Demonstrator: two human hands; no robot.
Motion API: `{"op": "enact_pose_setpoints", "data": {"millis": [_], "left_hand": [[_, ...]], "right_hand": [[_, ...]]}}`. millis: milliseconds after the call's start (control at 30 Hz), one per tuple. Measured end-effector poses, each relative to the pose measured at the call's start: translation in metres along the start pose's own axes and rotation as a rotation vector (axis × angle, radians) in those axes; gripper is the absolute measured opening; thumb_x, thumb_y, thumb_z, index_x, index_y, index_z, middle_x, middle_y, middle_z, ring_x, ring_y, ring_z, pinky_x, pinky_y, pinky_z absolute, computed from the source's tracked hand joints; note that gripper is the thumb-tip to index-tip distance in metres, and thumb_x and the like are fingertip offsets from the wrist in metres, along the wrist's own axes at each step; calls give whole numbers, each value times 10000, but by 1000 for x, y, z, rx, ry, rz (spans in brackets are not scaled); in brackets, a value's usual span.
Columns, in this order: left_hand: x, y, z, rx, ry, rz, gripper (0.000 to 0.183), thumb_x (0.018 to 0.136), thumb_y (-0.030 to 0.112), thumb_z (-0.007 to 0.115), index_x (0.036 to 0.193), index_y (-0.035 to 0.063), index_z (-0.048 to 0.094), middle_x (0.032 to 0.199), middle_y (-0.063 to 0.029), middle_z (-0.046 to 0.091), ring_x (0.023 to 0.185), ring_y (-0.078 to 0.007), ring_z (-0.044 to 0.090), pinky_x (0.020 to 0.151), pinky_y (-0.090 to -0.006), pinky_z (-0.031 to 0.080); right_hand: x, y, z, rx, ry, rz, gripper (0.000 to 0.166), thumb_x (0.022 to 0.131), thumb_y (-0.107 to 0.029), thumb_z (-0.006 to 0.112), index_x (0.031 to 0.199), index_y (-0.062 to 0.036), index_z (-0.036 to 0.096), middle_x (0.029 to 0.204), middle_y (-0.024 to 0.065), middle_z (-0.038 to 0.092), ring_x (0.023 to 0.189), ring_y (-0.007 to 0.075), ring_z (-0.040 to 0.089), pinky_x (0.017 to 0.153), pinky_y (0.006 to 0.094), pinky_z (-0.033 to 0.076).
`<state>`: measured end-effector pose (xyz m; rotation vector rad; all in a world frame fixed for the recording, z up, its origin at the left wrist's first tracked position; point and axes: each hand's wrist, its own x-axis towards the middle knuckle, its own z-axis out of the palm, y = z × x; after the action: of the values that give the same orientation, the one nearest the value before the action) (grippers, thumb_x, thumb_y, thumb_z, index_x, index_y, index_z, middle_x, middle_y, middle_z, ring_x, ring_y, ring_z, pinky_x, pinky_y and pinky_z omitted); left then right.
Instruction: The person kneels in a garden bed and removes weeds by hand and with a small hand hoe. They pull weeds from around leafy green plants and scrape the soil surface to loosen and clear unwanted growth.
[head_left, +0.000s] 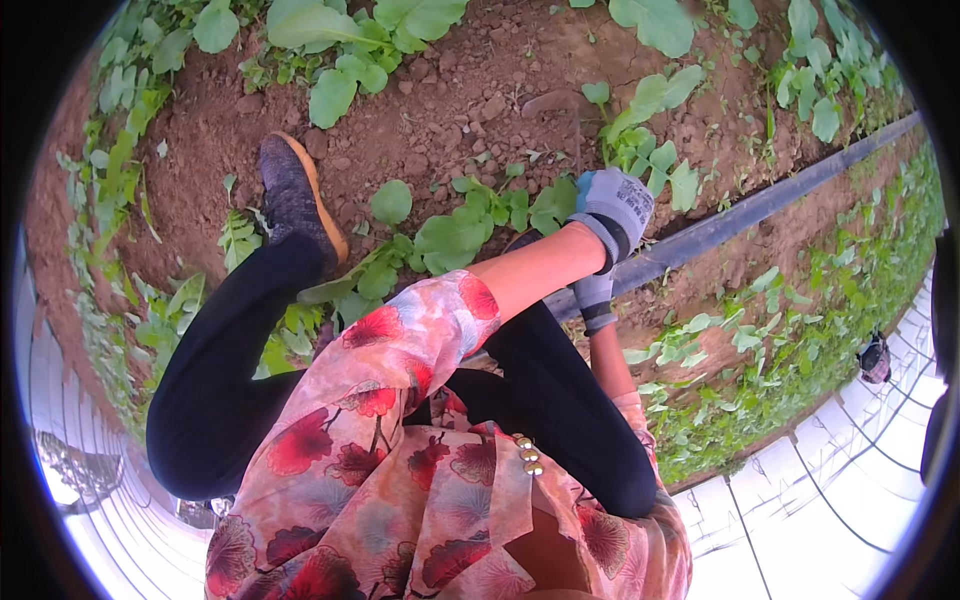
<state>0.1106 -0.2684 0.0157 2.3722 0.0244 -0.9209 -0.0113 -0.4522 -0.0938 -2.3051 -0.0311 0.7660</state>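
My left hand (615, 199), in a grey glove with blue fingers and printed writing, reaches across to the right with its fingers curled. The thin rusty shaft of a small hoe (577, 139) runs into this fist, and its brown head lies against the soil. Lower down, my right hand (592, 286) in a similar glove is partly covered by the left wrist; its fingers and anything in them are hidden. A broad-leaved green plant (637, 135) stands just beyond the left fist. More leafy plants (457, 236) grow left of it, between the shoes.
A dark pipe (720, 232) crosses the soil diagonally, passing beside my hands. My left shoe (292, 195) rests on the brown soil (442, 112). Dense green plants (817, 337) cover the ground at right. A patterned dark object (874, 358) sits near the white sheeting (795, 495).
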Motion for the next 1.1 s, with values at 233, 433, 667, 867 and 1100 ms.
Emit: {"op": "enact_pose_setpoints", "data": {"millis": [233, 433, 667, 867, 1100], "left_hand": [[1, 6, -4, -14, -2, 6, 184, 781, 141, 605, 951, 124, 672, 906, -50, 667, 887, -234, 643, 628, -415, 509], [1, -2, 8, 32, 4, 7, 175, 781, 139, 600, 943, 124, 665, 910, -66, 659, 876, -240, 635, 627, -422, 506], [-4, -2, 2, 20, -17, 23, 177, 789, 145, 593, 954, 125, 655, 909, -72, 654, 897, -239, 628, 662, -409, 506], [0, 1, 8, 35, 43, 45, 180, 786, 153, 601, 954, 122, 655, 902, -69, 651, 905, -244, 627, 648, -421, 506], [-9, -5, -1, 113, -24, -19, 197, 772, 155, 605, 962, 148, 654, 927, -59, 629, 873, -234, 615, 619, -436, 495]], "right_hand": [[6, 37, 19, 65, 110, -24, 439, 844, -155, 602, 1239, -3, 483, 1189, 166, 553, 1120, 224, 516, 938, 334, 415], [-22, -35, -12, 128, -68, 208, 281, 829, -130, 563, 1038, 55, 595, 1009, 120, 651, 982, 162, 566, 851, 319, 437], [-19, -35, -11, -35, 124, -72, 175, 786, -104, 523, 850, 38, 604, 684, 232, 595, 665, 370, 615, 576, 384, 451], [-12, -33, -15, -71, 101, -63, 200, 827, -140, 524, 834, 41, 610, 719, 237, 610, 708, 381, 625, 570, 391, 446], [-43, -54, -13, -86, -39, -40, 139, 830, -124, 554, 869, 8, 573, 606, 154, 536, 538, 289, 533, 529, 367, 417]]}}
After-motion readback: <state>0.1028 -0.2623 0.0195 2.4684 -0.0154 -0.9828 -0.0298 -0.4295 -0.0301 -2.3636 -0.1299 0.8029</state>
